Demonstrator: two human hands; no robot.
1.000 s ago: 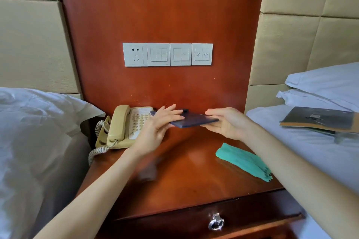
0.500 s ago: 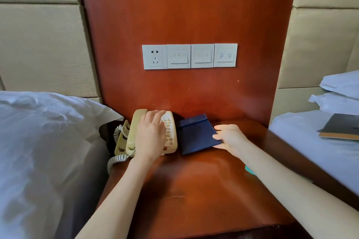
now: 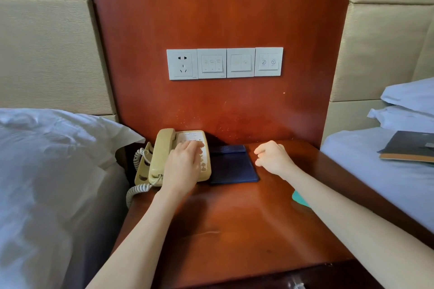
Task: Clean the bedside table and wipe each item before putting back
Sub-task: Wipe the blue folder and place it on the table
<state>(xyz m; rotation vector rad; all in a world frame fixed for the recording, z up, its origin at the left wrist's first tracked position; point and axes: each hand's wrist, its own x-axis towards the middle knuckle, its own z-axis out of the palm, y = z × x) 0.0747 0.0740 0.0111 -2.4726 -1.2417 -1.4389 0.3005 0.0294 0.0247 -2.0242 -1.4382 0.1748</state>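
A cream corded telephone [image 3: 162, 155] stands at the back left of the wooden bedside table [image 3: 234, 230]. My left hand [image 3: 184, 166] lies flat over its keypad, fingers straight. A dark blue folder [image 3: 232, 166] lies flat on the table right beside the phone. My right hand [image 3: 273, 158] hovers just right of the folder with fingers loosely curled, holding nothing. A teal cloth [image 3: 299, 198] peeks out from under my right forearm near the table's right edge.
A white socket and switch panel [image 3: 224, 63] is on the wood wall above. A bed with white bedding [image 3: 47, 171] flanks the table on the left. The right bed [image 3: 387, 183] carries a dark booklet [image 3: 408, 149] and pillows [image 3: 413, 101].
The blue folder went from held in the air to lying flat beside the phone. My left hand moved onto the phone's keypad. My right hand let go of the folder and drew slightly right.
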